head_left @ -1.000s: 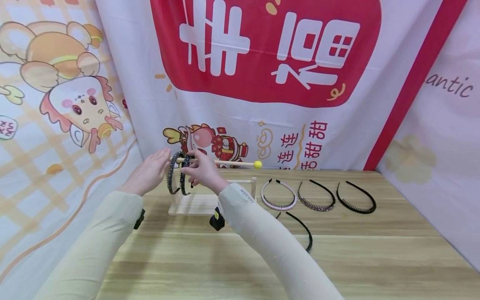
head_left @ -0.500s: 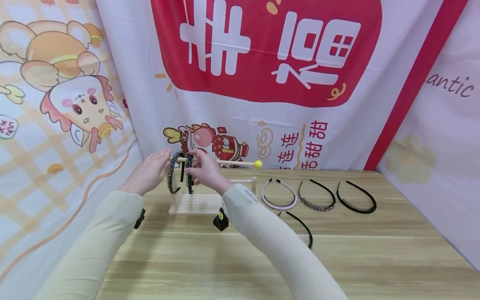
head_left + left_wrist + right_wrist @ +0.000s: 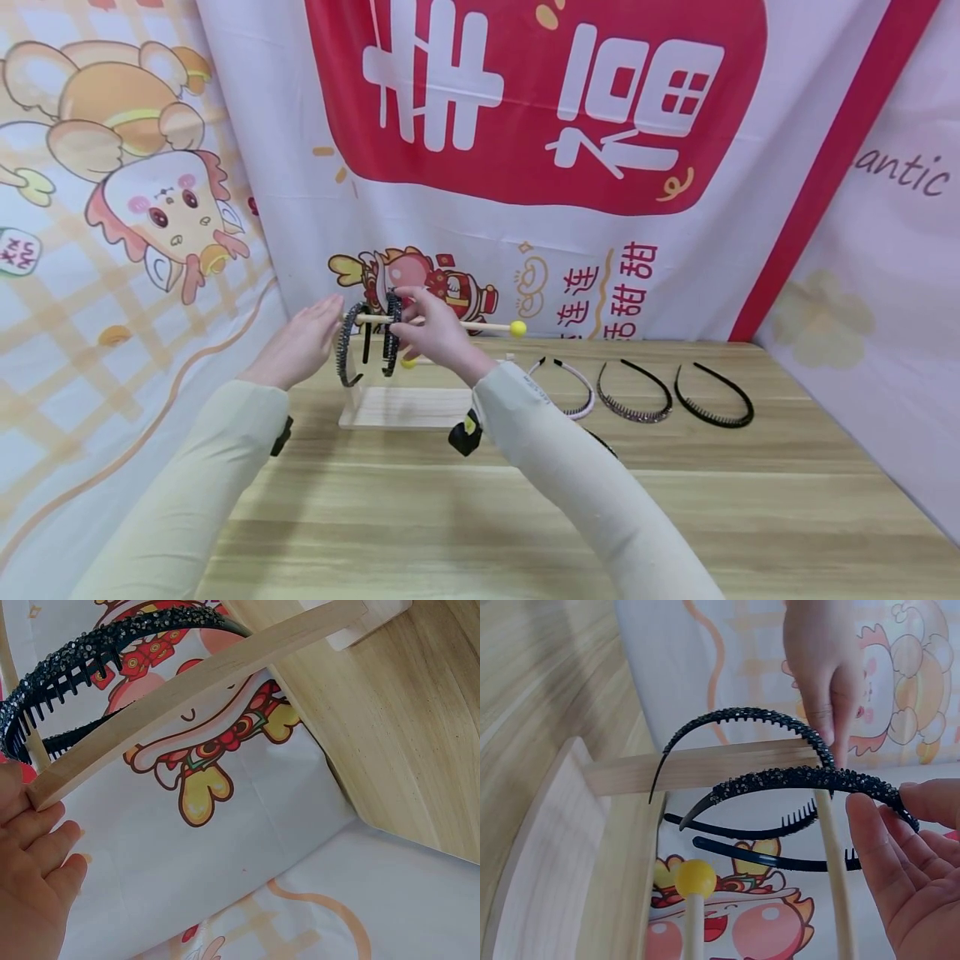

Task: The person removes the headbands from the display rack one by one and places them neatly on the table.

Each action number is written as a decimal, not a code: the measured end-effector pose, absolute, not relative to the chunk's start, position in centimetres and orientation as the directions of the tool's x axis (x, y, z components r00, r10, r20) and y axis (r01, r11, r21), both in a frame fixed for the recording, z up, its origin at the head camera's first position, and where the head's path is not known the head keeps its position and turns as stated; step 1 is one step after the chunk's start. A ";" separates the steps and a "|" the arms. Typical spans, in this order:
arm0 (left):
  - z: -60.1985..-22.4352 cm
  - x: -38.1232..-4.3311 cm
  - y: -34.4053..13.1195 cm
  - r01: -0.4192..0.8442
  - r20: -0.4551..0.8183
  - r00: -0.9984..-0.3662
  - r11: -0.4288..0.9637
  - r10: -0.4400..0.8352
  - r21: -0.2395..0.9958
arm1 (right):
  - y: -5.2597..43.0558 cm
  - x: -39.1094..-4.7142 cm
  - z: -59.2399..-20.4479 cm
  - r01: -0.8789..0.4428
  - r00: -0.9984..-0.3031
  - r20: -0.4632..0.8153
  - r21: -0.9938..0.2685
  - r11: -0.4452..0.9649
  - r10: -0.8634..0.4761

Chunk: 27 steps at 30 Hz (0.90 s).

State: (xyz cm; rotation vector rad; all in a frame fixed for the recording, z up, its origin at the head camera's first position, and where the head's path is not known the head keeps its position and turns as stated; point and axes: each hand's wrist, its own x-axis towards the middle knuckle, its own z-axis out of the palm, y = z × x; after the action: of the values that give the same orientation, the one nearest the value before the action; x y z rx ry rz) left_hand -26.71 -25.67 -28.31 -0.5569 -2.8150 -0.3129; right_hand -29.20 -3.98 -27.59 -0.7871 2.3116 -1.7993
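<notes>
A wooden display stand (image 3: 412, 408) carries a rod (image 3: 480, 327) with a yellow ball at its tip. Two dark, stone-covered headbands hang over this rod. My right hand (image 3: 438, 335) pinches the nearer headband (image 3: 795, 778) between thumb and fingers, seen in the right wrist view. The other headband (image 3: 344, 346) hangs by the stand's upright, close to my left hand (image 3: 300, 342). In the left wrist view, the left fingers (image 3: 49, 844) touch the end of the wooden upright (image 3: 195, 697), and part of that hand is out of frame.
On the table (image 3: 675, 517) to the right lie a pink headband (image 3: 581, 387), a sparkly headband (image 3: 637, 412) and a black headband (image 3: 720, 417). My right sleeve covers most of another dark one. A printed cloth (image 3: 450, 208) hangs behind the table.
My right hand has moved right along the rod, bringing the pinched headband away from the other one. The left hand stays at the upright.
</notes>
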 end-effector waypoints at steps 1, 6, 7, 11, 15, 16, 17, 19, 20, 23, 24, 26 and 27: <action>-28.3 -26.7 -25.7 0.397 0.286 -0.895 0.904 0.343 0.159 | -3.8 -29.2 -27.5 -0.330 -0.859 0.226 -0.931 0.157 -0.460; -28.4 -26.7 -25.7 0.391 0.284 -0.898 0.906 0.337 0.162 | -2.7 -28.9 -26.7 -0.336 -0.847 0.238 -0.932 0.133 -0.475; -28.4 -26.7 -25.7 0.390 0.283 -0.898 0.906 0.336 0.163 | -2.5 -28.9 -26.5 -0.338 -0.846 0.239 -0.932 0.133 -0.477; -28.3 -26.7 -25.7 0.389 0.281 -0.900 0.906 0.335 0.167 | -1.5 -28.8 -25.9 -0.346 -0.845 0.249 -0.929 0.129 -0.473; -28.3 -26.8 -25.6 0.385 0.277 -0.902 0.908 0.331 0.167 | -0.4 -28.9 -25.7 -0.355 -0.849 0.263 -0.926 0.127 -0.458; -28.3 -26.9 -25.6 0.385 0.277 -0.902 0.908 0.331 0.167 | -0.1 -28.9 -25.6 -0.361 -0.848 0.269 -0.924 0.126 -0.456; -28.3 -26.9 -25.6 0.385 0.277 -0.902 0.908 0.331 0.166 | 0.1 -28.8 -25.6 -0.366 -0.848 0.274 -0.922 0.127 -0.454; -28.3 -26.9 -25.7 0.386 0.277 -0.901 0.907 0.333 0.166 | 0.8 -28.8 -25.5 -0.379 -0.847 0.286 -0.916 0.131 -0.449; -28.3 -26.9 -25.6 0.387 0.277 -0.901 0.907 0.334 0.165 | 1.1 -28.7 -25.5 -0.382 -0.845 0.292 -0.916 0.125 -0.447; -28.3 -26.8 -25.6 0.392 0.278 -0.899 0.905 0.338 0.166 | 2.0 -28.6 -25.4 -0.380 -0.847 0.295 -0.918 0.115 -0.441; -28.3 -26.8 -25.6 0.393 0.279 -0.898 0.904 0.339 0.166 | 2.3 -28.6 -25.3 -0.376 -0.848 0.295 -0.920 0.108 -0.440; -28.3 -26.8 -25.6 0.396 0.279 -0.897 0.903 0.342 0.166 | 2.9 -28.6 -25.3 -0.366 -0.853 0.291 -0.925 0.099 -0.433; -28.2 -26.8 -25.6 0.396 0.281 -0.897 0.903 0.342 0.165 | 3.2 -28.6 -25.2 -0.362 -0.856 0.288 -0.927 0.101 -0.428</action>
State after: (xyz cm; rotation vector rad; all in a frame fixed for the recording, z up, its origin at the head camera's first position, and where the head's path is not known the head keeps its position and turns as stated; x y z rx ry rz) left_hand -26.78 -25.59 -28.25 -0.5567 -2.8221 -0.3203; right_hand -28.60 3.17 -25.21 -0.8234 2.2902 -1.9009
